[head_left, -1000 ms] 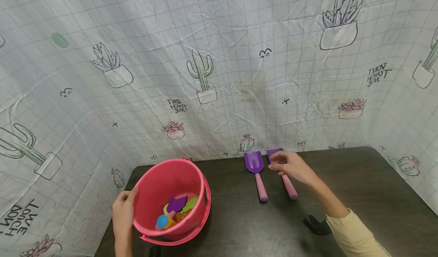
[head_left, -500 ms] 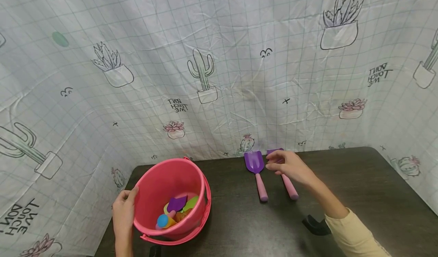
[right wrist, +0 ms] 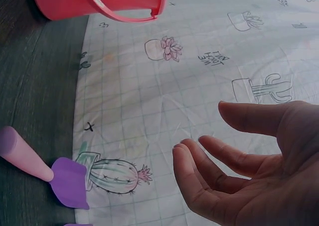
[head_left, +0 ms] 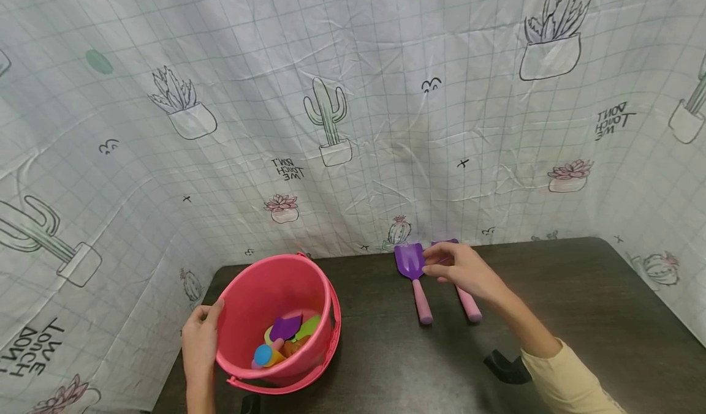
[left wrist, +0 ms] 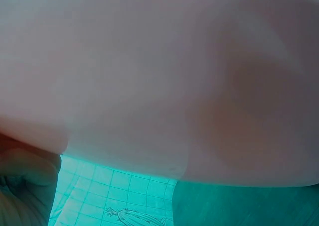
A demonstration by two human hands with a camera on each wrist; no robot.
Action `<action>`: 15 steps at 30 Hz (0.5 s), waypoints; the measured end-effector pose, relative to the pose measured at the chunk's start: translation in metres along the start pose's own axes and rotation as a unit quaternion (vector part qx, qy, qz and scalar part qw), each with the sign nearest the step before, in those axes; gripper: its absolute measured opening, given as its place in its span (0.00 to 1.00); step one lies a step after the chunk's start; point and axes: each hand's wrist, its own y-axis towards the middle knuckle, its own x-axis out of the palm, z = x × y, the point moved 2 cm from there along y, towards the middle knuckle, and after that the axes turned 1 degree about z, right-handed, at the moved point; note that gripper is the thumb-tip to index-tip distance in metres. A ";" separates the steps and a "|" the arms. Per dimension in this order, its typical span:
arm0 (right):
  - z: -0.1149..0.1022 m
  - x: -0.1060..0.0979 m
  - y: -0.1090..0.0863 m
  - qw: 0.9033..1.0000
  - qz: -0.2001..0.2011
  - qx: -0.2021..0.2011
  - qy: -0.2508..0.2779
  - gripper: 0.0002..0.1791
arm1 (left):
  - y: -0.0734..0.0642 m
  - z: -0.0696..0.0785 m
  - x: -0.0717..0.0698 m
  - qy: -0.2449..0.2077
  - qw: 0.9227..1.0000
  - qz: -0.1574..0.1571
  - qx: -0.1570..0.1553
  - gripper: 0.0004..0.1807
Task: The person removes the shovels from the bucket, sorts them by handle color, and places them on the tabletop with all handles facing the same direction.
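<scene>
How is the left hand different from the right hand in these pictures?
The left hand holds the pink bucket at its rim, while the right hand holds nothing. The left hand's thumb lies against the bucket; the right hand's thumb stands apart from its loosely bent fingers. In the head view, the left hand covers part of the bucket, the right hand part of the right shovel. Both hands are bare.

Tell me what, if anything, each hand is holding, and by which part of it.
The left hand holds the pink bucket by its rim, at the left side in the head view. The right hand holds nothing.
</scene>
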 end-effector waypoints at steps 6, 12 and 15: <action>-0.007 0.002 -0.002 1.000 -0.002 -0.012 0.001 0.21 | 0.000 0.000 0.000 -0.004 1.000 -0.003 -0.001 0.23; -0.013 0.006 -0.002 1.000 -0.005 -0.027 0.003 0.20 | 0.000 0.000 0.000 0.002 1.000 0.000 0.000 0.23; -0.017 0.008 -0.002 0.999 -0.006 -0.038 0.002 0.20 | 0.000 0.000 0.000 0.007 1.000 0.002 0.003 0.24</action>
